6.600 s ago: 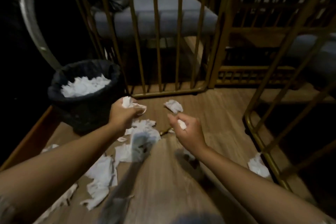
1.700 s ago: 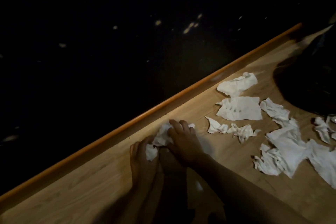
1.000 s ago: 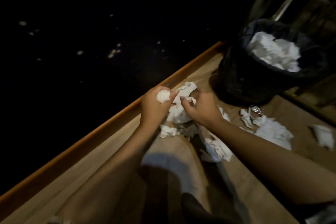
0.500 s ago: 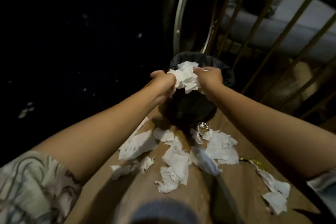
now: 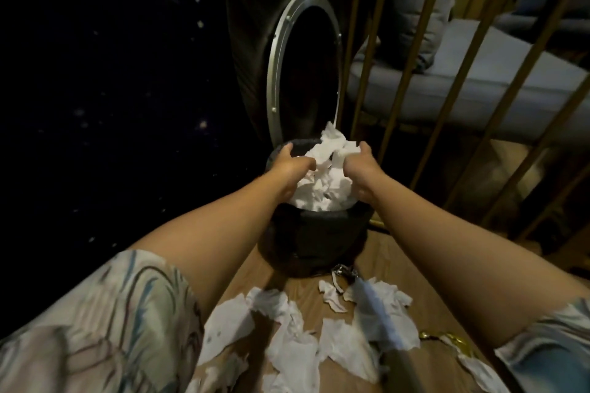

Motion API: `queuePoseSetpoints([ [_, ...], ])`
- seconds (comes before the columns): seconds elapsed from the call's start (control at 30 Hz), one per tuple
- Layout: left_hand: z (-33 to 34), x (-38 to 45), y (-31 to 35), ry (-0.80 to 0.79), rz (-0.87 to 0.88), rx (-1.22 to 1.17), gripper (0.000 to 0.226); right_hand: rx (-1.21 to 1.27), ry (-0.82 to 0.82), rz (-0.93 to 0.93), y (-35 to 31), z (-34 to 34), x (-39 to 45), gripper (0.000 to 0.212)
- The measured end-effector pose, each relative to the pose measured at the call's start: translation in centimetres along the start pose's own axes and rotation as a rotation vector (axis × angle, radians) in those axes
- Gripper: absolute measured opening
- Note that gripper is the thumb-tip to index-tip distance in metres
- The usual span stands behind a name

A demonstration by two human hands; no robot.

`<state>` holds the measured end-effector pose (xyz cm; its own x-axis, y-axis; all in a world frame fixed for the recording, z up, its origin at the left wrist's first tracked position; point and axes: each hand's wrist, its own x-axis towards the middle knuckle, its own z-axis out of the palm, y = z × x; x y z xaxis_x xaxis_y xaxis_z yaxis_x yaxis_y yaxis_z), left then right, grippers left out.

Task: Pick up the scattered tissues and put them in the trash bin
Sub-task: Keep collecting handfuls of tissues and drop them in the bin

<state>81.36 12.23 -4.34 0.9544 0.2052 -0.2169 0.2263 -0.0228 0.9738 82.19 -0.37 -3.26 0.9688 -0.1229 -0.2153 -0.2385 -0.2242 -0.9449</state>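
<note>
A black trash bin (image 5: 316, 242) stands on the wooden floor, heaped with white tissues (image 5: 322, 188). Both my hands are over its mouth. My left hand (image 5: 289, 167) presses into the left side of the heap and my right hand (image 5: 359, 169) into the right side, with a bunch of tissues (image 5: 332, 145) rising between them. Whether the fingers still grip the bunch or just press it is unclear. Several scattered tissues (image 5: 297, 338) lie on the floor in front of the bin.
A dark panel with a round metal-rimmed opening (image 5: 287, 67) stands behind the bin. Gold railing bars (image 5: 405, 73) run to the right, with a grey cushioned seat (image 5: 479, 86) beyond. More tissue (image 5: 479, 370) and gold wrappers (image 5: 447, 337) lie at lower right. Left of the floor is dark.
My hands gathered tissues near the floor's left edge, lifted the bunch together, carried it to the bin and lowered it onto the heap.
</note>
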Motion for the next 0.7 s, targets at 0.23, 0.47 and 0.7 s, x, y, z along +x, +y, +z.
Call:
queuePoseSetpoints([
  [0.23,-3.4,-1.5,-6.3,0.275,0.348,0.138,0.039,-0.277,0.271,-0.422,6.0,1.1,0.3,0.056],
  [0.47,-7.7,-4.4,-16.4,0.464,0.354,0.076,0.026,-0.523,0.086,-0.986,8.3,5.1,-3.7,0.025],
  [0.7,-13.5,-10.3,-25.5,0.472,0.194,0.421,0.028,-0.863,-0.440,-0.998,14.5,11.9,-8.5,0.024],
])
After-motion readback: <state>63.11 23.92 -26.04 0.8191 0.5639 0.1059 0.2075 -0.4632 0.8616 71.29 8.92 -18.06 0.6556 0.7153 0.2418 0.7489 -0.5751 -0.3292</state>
